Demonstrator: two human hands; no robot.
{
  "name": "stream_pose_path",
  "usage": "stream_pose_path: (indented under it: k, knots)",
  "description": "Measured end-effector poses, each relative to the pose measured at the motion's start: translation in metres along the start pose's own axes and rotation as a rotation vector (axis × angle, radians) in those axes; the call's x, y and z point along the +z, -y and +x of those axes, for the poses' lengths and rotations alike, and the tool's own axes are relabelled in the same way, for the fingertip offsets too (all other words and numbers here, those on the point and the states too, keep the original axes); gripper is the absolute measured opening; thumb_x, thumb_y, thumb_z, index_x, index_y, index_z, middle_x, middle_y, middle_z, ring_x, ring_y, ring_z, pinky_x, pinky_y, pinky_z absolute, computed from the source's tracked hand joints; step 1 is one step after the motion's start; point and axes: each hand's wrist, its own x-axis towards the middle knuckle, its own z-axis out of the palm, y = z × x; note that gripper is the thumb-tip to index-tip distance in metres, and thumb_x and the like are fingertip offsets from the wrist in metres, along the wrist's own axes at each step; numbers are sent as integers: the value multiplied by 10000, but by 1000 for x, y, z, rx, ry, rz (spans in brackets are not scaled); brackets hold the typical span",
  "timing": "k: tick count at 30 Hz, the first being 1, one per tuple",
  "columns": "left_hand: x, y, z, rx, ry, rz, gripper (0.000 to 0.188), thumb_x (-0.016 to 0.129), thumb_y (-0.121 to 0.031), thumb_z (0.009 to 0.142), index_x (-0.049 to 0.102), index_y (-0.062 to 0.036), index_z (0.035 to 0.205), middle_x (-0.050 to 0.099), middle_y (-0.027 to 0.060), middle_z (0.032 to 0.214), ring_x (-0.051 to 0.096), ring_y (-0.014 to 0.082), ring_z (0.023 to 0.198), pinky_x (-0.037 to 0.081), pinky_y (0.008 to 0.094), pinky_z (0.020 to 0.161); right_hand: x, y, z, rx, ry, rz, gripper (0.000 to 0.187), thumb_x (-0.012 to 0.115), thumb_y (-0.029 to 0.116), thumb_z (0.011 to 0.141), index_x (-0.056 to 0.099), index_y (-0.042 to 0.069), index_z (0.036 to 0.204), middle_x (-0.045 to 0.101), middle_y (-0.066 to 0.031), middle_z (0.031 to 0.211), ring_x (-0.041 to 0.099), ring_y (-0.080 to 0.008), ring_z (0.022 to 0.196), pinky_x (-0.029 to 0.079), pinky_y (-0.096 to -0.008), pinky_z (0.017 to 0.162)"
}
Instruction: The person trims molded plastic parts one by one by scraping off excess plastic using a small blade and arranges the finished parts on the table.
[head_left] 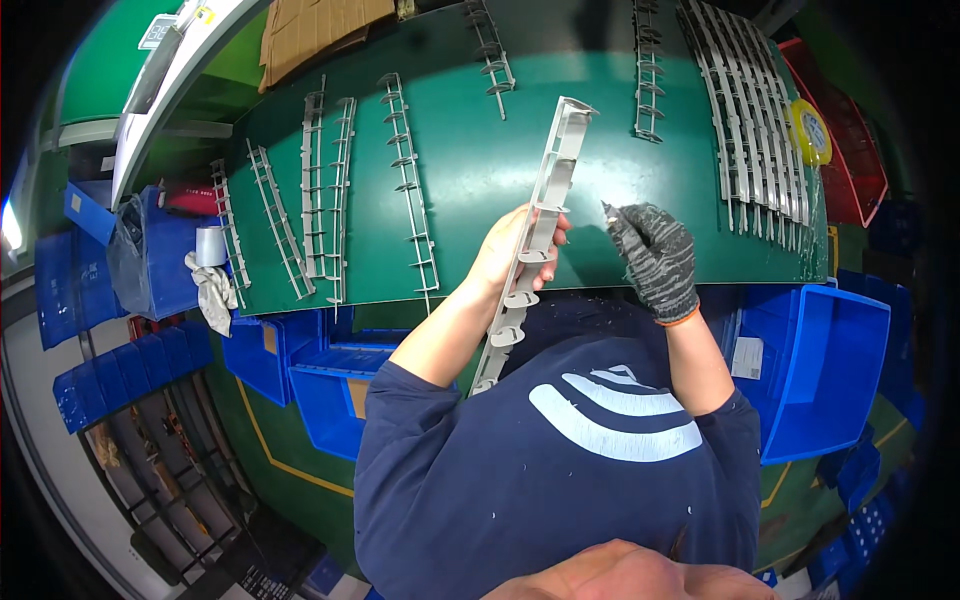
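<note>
A long grey plastic strip with several curved tabs [540,215] slants up over the near edge of the table. Around its middle, my bare left hand [505,250] is closed, the fingertips showing on its right side. The strip's lower end reaches down beside my chest. To the right, my right hand [655,255] wears a dark grey mottled knit glove with an orange cuff. Its fingers are closed on a small dark pointed blade [609,212], mostly hidden by the glove. The blade points up and left, apart from the strip.
Similar strips lie across the green table [460,180], with a dense row [750,130] at the right. A yellow tape roll [810,132] sits beside a red bin [850,150]. Blue bins [825,375] stand below the near edge. A white cup [210,246] and cloth [213,292] are at the left.
</note>
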Motion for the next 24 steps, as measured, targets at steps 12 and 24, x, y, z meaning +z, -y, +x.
stream_pose_path:
  k: [12,24]
  knots:
    - [-2,0,4,37,-202,374,269,525,-330,782,537,-69,719,455,-40,560,379,28,449,290,163,402,3,8,5,3,153,-2,162,467,119,775,574,13,833,560,-131,713,538,-238,602,415,-333,546]
    - [3,5,5,159,-126,341,264,500,-270,807,506,-32,694,519,23,637,458,60,521,371,193,484,9,6,-3,-228,183,-358,197,465,85,726,546,57,903,554,-110,800,541,-236,676,434,-337,568]
